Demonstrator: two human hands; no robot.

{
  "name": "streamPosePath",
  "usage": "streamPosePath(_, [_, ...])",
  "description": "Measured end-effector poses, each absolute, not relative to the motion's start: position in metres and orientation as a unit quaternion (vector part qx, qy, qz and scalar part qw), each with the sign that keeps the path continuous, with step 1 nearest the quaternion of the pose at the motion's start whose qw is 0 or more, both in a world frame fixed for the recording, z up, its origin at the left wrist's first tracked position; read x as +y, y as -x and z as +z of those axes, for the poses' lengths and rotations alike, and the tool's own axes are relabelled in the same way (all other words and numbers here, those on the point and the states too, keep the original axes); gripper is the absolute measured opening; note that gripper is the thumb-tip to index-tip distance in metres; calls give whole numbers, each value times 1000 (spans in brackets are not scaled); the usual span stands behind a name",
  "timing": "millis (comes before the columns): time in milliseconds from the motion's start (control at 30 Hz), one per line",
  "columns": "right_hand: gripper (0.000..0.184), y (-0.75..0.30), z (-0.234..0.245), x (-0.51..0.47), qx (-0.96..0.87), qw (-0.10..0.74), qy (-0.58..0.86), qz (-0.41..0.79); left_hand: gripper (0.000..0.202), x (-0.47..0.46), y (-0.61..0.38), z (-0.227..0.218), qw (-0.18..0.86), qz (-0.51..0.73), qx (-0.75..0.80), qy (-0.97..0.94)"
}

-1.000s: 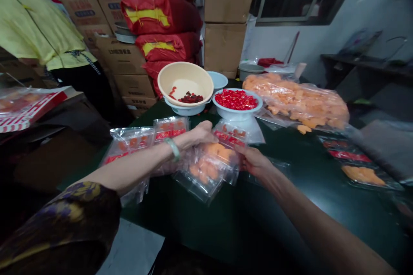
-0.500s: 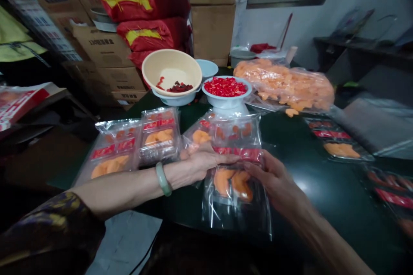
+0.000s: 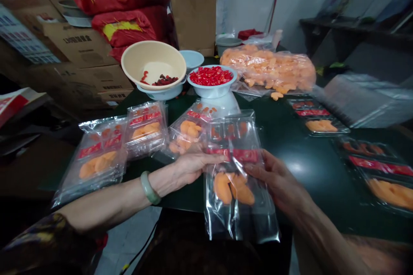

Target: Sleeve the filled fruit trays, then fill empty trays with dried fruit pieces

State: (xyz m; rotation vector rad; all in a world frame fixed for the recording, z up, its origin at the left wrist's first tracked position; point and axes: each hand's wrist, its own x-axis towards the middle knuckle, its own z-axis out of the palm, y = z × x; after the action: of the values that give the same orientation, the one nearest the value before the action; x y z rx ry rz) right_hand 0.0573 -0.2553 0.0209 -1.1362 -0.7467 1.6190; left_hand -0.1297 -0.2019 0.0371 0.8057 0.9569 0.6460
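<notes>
My left hand [image 3: 193,168], with a pale green bangle [image 3: 149,187] on its wrist, grips the left edge of a clear plastic bag [image 3: 234,219]. My right hand [image 3: 274,176] grips the bag's right edge. Inside are a plastic tray, orange dried slices and a red strip. Just left of the bag, under my left fingers, lies a similar pack [image 3: 185,135]. Two more packs [image 3: 97,161] [image 3: 146,129] lie farther left on the dark green table [image 3: 300,193].
A blue bowl of red pieces [image 3: 211,76] and a beige basin [image 3: 151,64] stand at the table's far side. A large bag of orange slices [image 3: 267,68] lies to their right. Open trays [image 3: 377,167] lie along the right side, and cartons and red sacks are stacked behind.
The bag has gone from a bunched pile between my hands to hanging spread out between them. The other packs now lie separately on the table, and the view has shifted.
</notes>
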Motion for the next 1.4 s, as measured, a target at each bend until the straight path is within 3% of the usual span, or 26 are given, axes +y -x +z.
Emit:
streamPosePath(167, [36, -63, 12, -261, -336, 479, 500, 639, 34, -216, 105, 25, 775, 324, 441, -317])
streamPosePath(300, [43, -101, 4, -273, -294, 501, 538, 611, 38, -212, 59, 19, 756, 302, 420, -400])
streamPosePath(367, [46, -126, -2, -277, -262, 532, 571, 567, 53, -207, 35, 15, 662, 284, 462, -517])
streamPosePath(433, [45, -152, -9, -279, -250, 540, 626, 504, 76, -206, 15, 10, 482, 282, 488, -670])
streamPosePath(500, [39, -176, -16, -280, -289, 489, 702, 430, 84, -209, 2, 4, 320, 247, 430, -807])
streamPosePath(633, [41, -202, -28, -286, -454, 324, 823, 113, 67, -220, -4, -7, 208, 70, 219, -951])
streamPosePath(700, [48, -202, -32, -293, -513, 297, 805, -12, 57, -223, -3, -10, 162, 38, 186, -968])
streamPosePath(833, [38, -191, -35, -307, -608, 295, 737, 16, 31, -225, -1, -11, 104, 49, 158, -981])
streamPosePath(1000, [78, -196, -36, -317, -707, 236, 661, 95, 45, -228, 0, -14, 109, 62, 125, -984])
streamPosePath(1067, [76, -201, -38, -322, -726, 234, 638, 107, 38, -231, 0, -15, 113, 65, 129, -983])
streamPosePath(1233, [41, -205, -37, -332, -723, 275, 621, 128, 28, -229, 4, -13, 239, 191, 201, -930])
streamPosePath(1400, [55, -211, -30, -325, -522, 382, 731, 216, 40, -221, -9, -13, 508, 205, 513, -661])
